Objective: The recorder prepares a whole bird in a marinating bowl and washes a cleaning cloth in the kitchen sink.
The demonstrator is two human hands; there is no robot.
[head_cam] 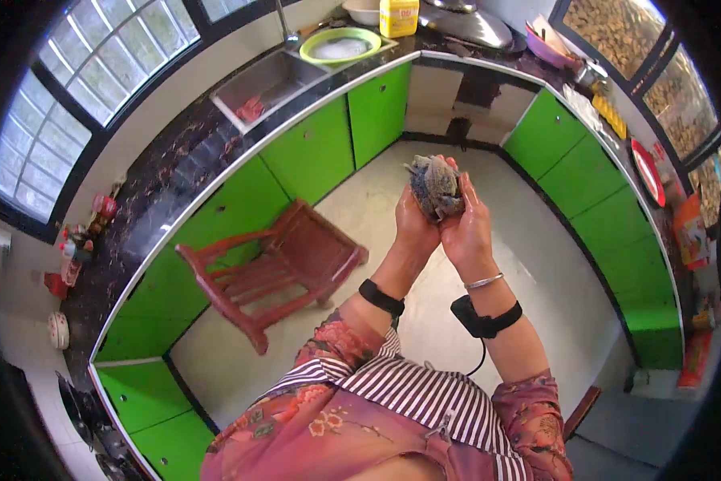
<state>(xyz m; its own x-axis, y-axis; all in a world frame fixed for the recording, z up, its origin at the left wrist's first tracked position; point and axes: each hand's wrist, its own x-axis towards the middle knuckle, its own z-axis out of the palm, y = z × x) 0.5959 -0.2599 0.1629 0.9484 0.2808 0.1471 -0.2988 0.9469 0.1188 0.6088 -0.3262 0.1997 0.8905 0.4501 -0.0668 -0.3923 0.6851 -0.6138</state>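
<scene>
My left hand and my right hand are held together in front of me, above the floor, cupped around a wrung-up grey cloth. The cloth looks damp and crumpled, with a lighter and a darker part. Its underside is hidden by my palms. Fingers of my right hand press along its right side. A black strap circles each forearm, and a silver bangle sits on my right wrist.
A wooden chair stands left of my arms, near green cabinets. The dark counter carries a steel sink with a reddish cloth in it, a green-rimmed basin, a yellow jug and a wok lid.
</scene>
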